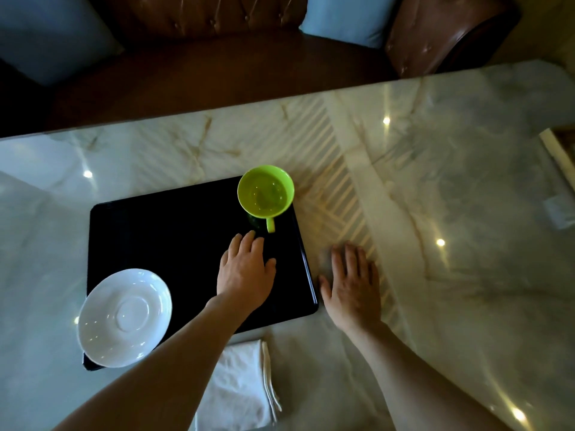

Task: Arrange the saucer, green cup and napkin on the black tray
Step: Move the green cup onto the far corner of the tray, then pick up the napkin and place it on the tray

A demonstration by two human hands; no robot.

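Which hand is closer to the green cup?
Left. The left hand is over the black tray, fingertips just short of the green cup handle. The right hand lies flat on the table, beside the tray.

Dim, glary marble table [435, 181], wide-angle warp.

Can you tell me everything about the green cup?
The green cup is bright lime green and looks like shiny plastic. It stands upright with its round mouth open to the camera, and a small handle points toward the person. It looks empty. It sits at the far right corner of the black tray, its rim reaching past the tray's edge in this view. Nothing holds it: the left hand is spread open just short of the handle.
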